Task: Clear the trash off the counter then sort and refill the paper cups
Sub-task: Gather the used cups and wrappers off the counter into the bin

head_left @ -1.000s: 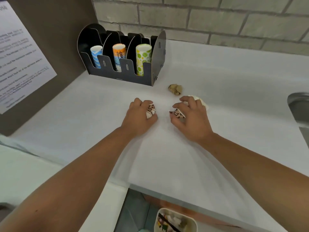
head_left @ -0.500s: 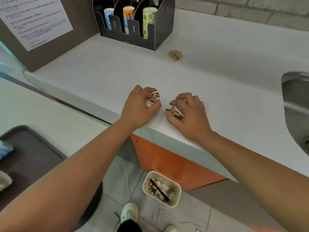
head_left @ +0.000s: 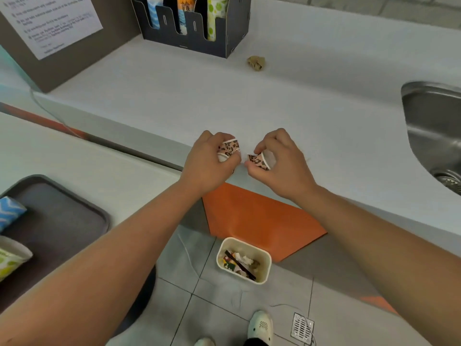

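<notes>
My left hand grips a crushed leopard-print paper cup at the front edge of the white counter. My right hand grips a second crushed leopard-print cup just beside it. A brown crumpled paper ball lies farther back on the counter. The black cup holder at the back holds a blue cup stack, an orange one and a green-dotted one. A white trash bin with rubbish stands on the floor below my hands.
A steel sink is sunk into the counter at right. A grey tray on the lower surface at left carries a blue cup stack and a green one. A printed notice hangs at back left. My shoes show on the tiled floor.
Both hands have drawn back from the counter's middle to its front edge, each with a crushed cup. My view has tilted down, bringing the bin, floor and tray into sight.
</notes>
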Demonstrator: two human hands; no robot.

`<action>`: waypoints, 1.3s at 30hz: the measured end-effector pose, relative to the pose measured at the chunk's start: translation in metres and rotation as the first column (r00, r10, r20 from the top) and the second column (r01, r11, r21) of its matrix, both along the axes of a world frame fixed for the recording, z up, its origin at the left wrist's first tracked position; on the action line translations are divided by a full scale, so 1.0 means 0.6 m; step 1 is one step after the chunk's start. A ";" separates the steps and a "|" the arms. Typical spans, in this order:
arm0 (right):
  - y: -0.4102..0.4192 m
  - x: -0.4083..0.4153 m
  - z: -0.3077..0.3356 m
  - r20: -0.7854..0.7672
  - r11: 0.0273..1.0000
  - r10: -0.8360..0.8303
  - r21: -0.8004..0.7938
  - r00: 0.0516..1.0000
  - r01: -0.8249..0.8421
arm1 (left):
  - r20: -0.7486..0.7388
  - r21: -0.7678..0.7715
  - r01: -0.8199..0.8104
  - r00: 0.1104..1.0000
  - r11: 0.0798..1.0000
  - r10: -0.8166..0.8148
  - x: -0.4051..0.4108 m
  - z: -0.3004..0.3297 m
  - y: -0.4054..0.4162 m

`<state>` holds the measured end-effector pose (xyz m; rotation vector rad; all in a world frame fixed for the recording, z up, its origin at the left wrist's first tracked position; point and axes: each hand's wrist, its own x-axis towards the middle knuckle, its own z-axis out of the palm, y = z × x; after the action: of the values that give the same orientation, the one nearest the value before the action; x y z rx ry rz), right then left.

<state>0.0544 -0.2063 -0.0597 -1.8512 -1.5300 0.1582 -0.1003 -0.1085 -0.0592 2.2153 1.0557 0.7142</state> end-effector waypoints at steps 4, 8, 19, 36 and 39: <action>-0.005 -0.014 0.006 -0.025 0.999 -0.028 0.024 0.999 0.028 | -0.008 -0.007 0.019 1.000 1.000 -0.019 -0.024 -0.002 -0.012; -0.014 -0.032 0.010 -0.043 0.996 -0.061 0.065 0.997 0.063 | 0.018 -0.015 0.022 1.000 1.000 -0.021 -0.043 -0.005 -0.025; -0.113 -0.145 -0.103 -0.189 0.996 0.005 0.091 0.982 0.012 | -0.024 -0.121 -0.049 0.999 0.991 0.046 -0.122 -0.137 -0.087; -0.116 -0.065 -0.863 -0.293 0.908 -0.168 -0.418 0.941 0.032 | -0.335 -0.491 -0.071 0.936 0.868 -0.113 -0.018 -0.837 -0.091; -0.110 -0.052 -0.969 -0.270 0.865 -0.200 -0.501 0.942 0.040 | -0.381 -0.509 -0.012 0.900 0.861 -0.213 0.002 -0.938 -0.088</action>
<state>0.0232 -0.2725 -0.6409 -2.1737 -1.2129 0.8112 -0.0993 -0.1611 -0.6221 1.9712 1.1543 -0.1171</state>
